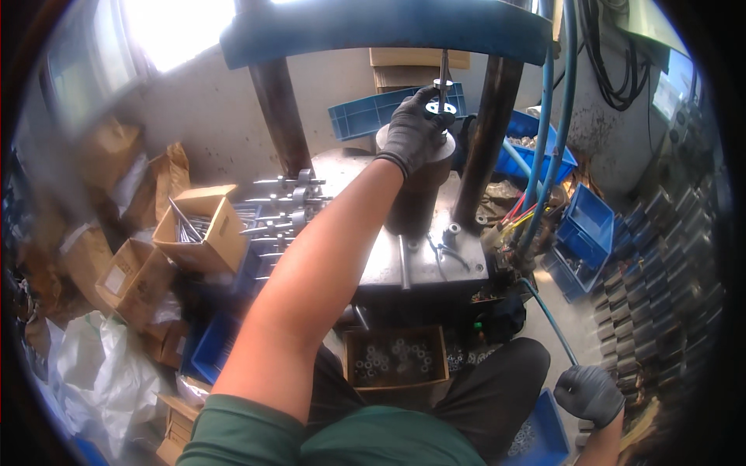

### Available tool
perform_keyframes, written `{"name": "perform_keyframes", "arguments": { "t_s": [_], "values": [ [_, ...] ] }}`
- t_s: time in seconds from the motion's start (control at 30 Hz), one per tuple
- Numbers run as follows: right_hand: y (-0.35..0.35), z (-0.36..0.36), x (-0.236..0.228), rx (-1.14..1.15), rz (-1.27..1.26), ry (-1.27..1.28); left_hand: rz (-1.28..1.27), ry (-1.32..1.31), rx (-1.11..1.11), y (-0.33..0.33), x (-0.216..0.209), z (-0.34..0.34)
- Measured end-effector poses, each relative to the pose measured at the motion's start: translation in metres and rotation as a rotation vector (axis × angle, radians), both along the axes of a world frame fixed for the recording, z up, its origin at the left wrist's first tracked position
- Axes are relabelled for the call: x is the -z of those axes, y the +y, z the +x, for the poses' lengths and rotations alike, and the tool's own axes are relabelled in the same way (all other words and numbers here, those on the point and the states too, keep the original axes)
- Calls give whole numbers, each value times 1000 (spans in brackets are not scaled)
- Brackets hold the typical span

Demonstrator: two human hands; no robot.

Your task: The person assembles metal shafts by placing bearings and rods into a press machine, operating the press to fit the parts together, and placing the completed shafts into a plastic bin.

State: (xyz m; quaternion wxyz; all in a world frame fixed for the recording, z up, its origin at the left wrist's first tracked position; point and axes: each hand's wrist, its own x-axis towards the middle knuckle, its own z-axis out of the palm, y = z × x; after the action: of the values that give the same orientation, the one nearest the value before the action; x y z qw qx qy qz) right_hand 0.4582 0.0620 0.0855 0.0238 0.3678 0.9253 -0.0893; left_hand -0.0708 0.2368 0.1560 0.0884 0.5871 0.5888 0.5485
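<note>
- Head view, left side: your left hand (413,130), in a dark grey glove, reaches out at full arm's length to the press. Its fingers close around a small metal ring (441,109) that sits on the thin vertical rod (443,74), just above the dark steel cylinder (416,182). Pinching it there appears to keep the ring centred on the rod, under the blue crosshead (388,31).
- Head view, right side: your right hand (589,394), also gloved, hangs low beside your thigh, well apart from the press. It is curled shut, and the thin blue hose (548,314) runs down to it; I cannot tell whether you actually grip that hose.
- Head view, supplies: an open cardboard box of small rings (396,359) stands between your knees and the press base, near enough for either hand to reach. Long metal shafts (284,206) lie stacked to the left of the steel plate (423,260), next to another cardboard box of rods (203,225).
</note>
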Motion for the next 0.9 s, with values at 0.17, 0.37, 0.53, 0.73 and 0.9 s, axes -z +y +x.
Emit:
{"name": "perform_keyframes", "arguments": {
  "t_s": [0.17, 0.37, 0.53, 0.73, 0.9],
  "values": [
    [8, -13, -23, 97, -70, 149, 91, 164, -62, 11, 11, -12],
    [4, -12, -25, 88, -118, 97, 65, 57, -77, -1, 2, -2],
    [9, -14, -28, 123, -132, 119, 56, 82, -74, -2, 2, -2],
    [25, -28, -42, 184, 354, 468, -57, -113, -19, -4, -9, 7],
    [129, -64, -74, 133, 706, 802, 5, -126, -7, -1, -1, -1]
  ]
}}
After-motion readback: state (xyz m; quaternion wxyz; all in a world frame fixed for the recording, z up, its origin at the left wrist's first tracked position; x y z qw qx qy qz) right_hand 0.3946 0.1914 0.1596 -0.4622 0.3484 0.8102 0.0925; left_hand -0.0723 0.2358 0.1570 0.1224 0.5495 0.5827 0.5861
